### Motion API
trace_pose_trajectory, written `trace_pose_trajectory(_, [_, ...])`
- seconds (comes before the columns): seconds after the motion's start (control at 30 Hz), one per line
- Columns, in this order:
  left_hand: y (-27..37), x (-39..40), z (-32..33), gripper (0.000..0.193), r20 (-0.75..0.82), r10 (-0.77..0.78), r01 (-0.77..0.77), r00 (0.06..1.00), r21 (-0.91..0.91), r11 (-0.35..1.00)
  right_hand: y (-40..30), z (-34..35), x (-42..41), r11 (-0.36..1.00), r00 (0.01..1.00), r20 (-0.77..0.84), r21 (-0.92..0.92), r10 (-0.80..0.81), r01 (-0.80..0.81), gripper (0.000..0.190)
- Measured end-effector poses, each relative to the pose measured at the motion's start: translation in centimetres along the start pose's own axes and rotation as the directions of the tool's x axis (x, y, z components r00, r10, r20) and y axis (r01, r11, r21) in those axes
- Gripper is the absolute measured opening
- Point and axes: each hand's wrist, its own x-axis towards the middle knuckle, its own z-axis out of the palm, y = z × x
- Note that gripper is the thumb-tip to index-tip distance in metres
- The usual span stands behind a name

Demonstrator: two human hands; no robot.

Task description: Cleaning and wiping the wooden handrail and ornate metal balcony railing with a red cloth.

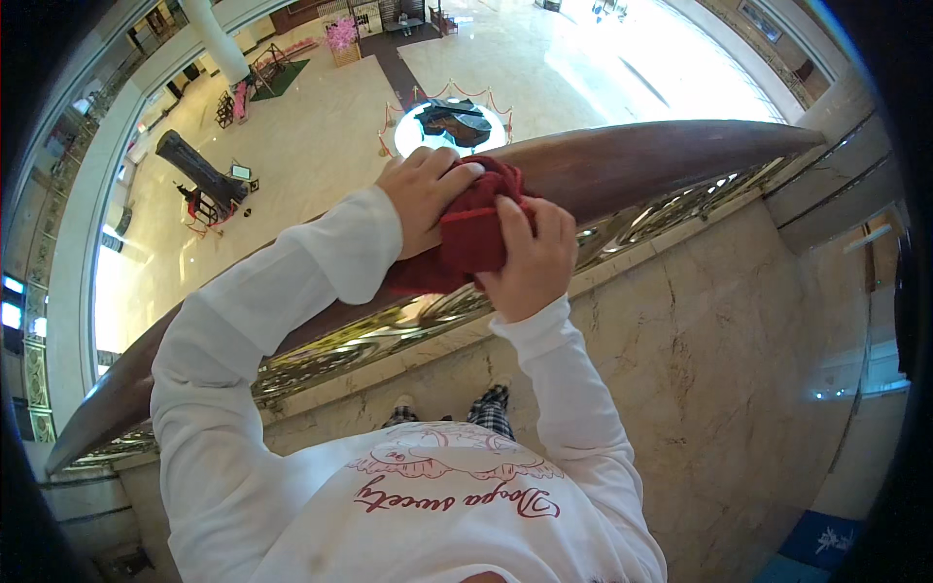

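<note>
A bunched dark red cloth (474,237) lies over a broad, polished wooden handrail (641,160). My left hand (423,197) grips the cloth's left side, its fingers curled over the top. My right hand (532,248) holds the cloth's right side, with the thumb tucked under a folded edge. Both hands are above the rail, close together. Below the handrail runs an ornate gold-coloured metal balustrade (364,346), partly hidden by my left sleeve.
Beyond the rail, a lobby floor lies far below, with a grand piano (455,122) inside red ropes and a dark tree-trunk shape (200,167). A round column adjoins the rail's right end. Marble flooring (678,364) extends at my right.
</note>
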Motion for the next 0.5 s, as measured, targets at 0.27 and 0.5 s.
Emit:
trace_pose_trajectory(0.27, [2.9, 10.3, 3.6, 0.054, 0.013, -0.068, 0.068, 0.998, -0.003, 0.998, 10.1, -2.1, 3.1, 0.999, 0.999, -0.041, -0.013, 0.033, -0.034, 0.053])
trace_pose_trajectory(0.5, [3.2, 9.2, 3.0, 0.056, 0.038, -0.067, 0.069, 0.997, -0.044, 0.997, 9.3, -1.7, 2.0, 1.0, 0.997, -0.068, 0.01, 0.026, -0.026, 0.052])
